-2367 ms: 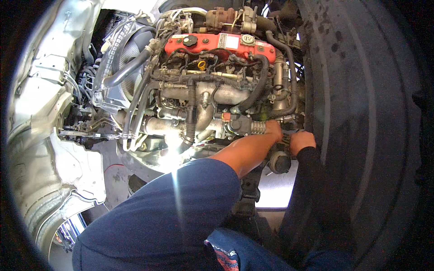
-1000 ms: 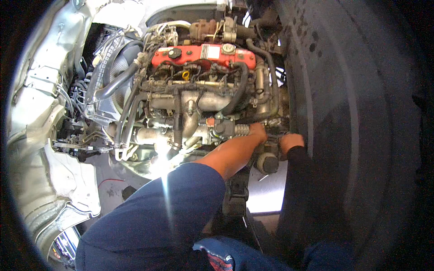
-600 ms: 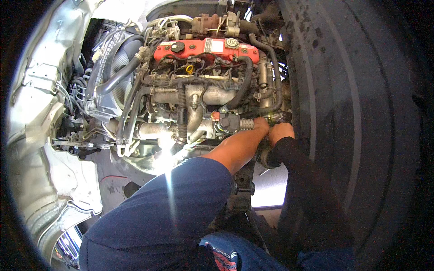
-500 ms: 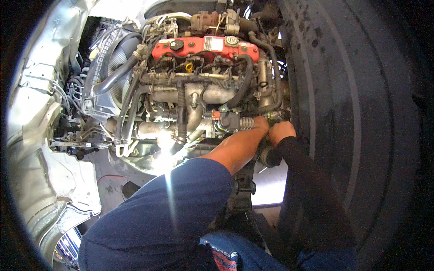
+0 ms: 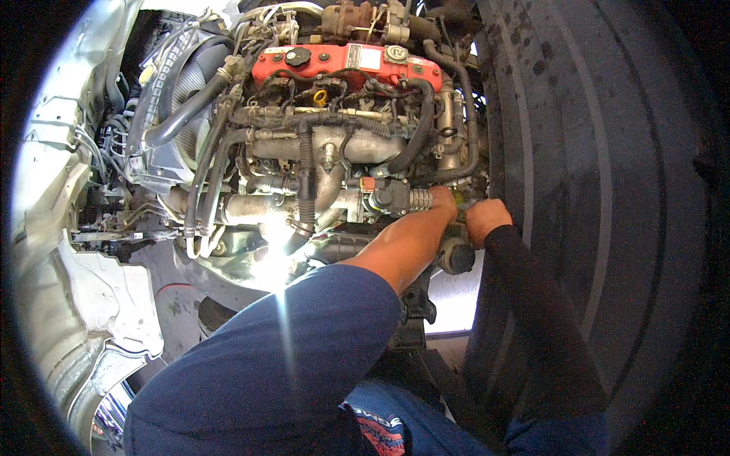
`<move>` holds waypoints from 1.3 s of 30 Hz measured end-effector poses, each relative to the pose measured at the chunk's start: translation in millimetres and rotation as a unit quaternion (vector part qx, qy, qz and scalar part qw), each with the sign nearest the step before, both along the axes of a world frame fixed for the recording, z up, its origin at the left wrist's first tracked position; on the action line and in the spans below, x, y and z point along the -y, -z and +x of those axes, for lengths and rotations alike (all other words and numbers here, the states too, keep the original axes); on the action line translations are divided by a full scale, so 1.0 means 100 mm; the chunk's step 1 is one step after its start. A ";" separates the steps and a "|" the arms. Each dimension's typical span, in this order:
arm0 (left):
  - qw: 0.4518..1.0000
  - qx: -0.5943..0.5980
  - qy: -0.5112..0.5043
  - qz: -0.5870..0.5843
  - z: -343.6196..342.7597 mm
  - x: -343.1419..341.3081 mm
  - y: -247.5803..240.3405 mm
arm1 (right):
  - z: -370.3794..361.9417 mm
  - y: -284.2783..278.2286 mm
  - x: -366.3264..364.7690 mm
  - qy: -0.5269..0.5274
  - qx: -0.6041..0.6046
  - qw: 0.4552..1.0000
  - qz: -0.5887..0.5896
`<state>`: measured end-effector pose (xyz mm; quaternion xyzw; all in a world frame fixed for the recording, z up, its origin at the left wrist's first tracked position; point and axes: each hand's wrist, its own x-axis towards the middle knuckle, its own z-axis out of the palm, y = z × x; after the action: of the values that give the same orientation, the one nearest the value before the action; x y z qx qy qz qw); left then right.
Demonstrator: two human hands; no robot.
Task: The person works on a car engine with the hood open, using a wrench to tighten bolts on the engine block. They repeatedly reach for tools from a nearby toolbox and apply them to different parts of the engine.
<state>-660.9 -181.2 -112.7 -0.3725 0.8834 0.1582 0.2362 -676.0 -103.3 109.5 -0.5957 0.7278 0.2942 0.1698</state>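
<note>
Both my hands reach down at the right end of an engine with a red valve cover (image 5: 334, 67). My left hand (image 5: 443, 201) lies beside a ribbed metal part (image 5: 418, 199); its fingers are mostly hidden behind its back. My right hand (image 5: 488, 220) is closed like a fist, just right of the left one, and whatever it grips is hidden. A small yellow-green piece (image 5: 459, 199) shows between the hands, too little of it to name. Below them hangs a dark round part (image 5: 457, 257).
A black hose (image 5: 417, 133) curves down above my hands. To the right stands a large dark ribbed panel (image 5: 563, 152). A bright lamp glare (image 5: 275, 251) shines at the lower left of the engine. The radiator fan shroud (image 5: 171, 114) is on the left.
My right hand has shifted a little rightward, widening the gap to my left hand. The dark round part below shows more fully. The whole view has tilted slightly.
</note>
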 end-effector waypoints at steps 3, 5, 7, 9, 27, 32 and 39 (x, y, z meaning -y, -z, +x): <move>0.999 -0.025 -0.019 -0.001 0.07 -0.01 -0.25 | -0.05 0.04 -0.05 0.004 0.001 1.000 -0.019; 1.000 -0.014 -0.022 -0.002 0.11 0.00 -0.37 | -0.10 0.08 -0.09 0.003 0.003 1.000 -0.027; 1.000 0.005 0.006 0.008 0.16 0.03 -0.45 | -0.14 0.12 -0.12 -0.003 -0.008 1.000 -0.023; 0.999 -0.014 0.032 0.018 0.19 0.06 -0.50 | -0.18 0.14 -0.15 -0.002 0.006 1.000 -0.029; 0.997 -0.022 0.008 0.080 0.23 0.15 -0.66 | -0.33 0.22 -0.28 -0.031 0.001 0.999 -0.031; 0.986 -0.025 0.081 0.145 0.21 0.17 -0.79 | -0.44 0.30 -0.34 0.000 0.016 0.999 -0.037; 0.967 -0.086 0.109 0.214 0.52 -0.14 -2.01 | -0.46 0.32 -0.39 -0.016 0.015 0.996 -0.082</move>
<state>-609.0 -167.2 88.2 -0.1993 0.8814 0.3482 0.2493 -721.9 -64.7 77.3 -0.6233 0.7373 0.2276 0.1268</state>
